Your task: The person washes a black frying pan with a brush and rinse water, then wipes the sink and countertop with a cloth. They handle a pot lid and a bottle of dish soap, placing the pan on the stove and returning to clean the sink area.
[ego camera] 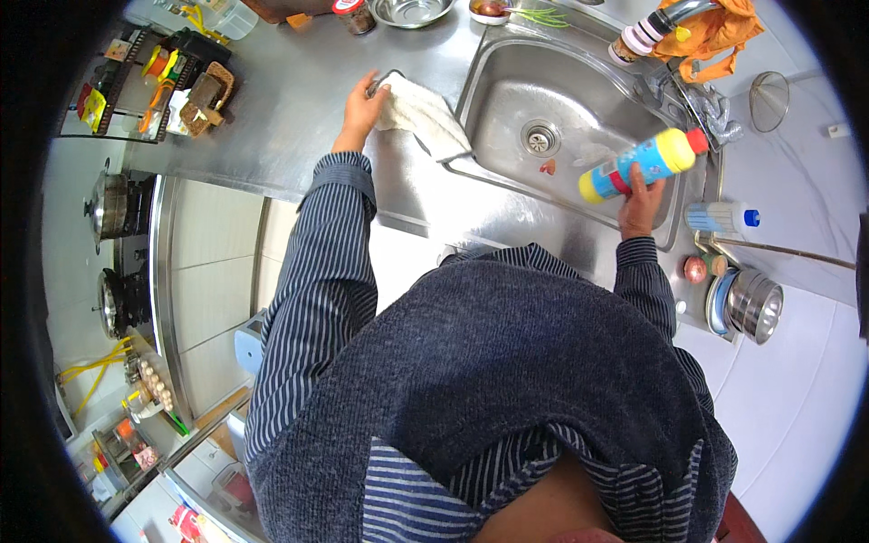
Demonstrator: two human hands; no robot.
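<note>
My right hand [639, 203] grips a blue and yellow plastic bottle [628, 170] with a red cap, tilted over the right part of the stainless steel sink [529, 75]. The bottle bears writing and is slightly blurred. On the counter left of the sink lies a whitish cloth [421, 112] with a dark edge showing beneath it; one corner reaches the sink rim. At the cloth's far left end, my left hand [363, 108] touches it, thumb near its edge and fingers apart; whether it grips the cloth is unclear. A small reddish scrap [547, 166] lies near the drain [540, 138].
Behind the sink stand a metal bowl [411, 10], a lidded jar [354, 15] and a small bowl [489, 12]. The faucet [686, 12] has orange cloth beside it. A clear blue-capped bottle [719, 216], an onion [694, 269] and stacked metal bowls [753, 305] sit at right.
</note>
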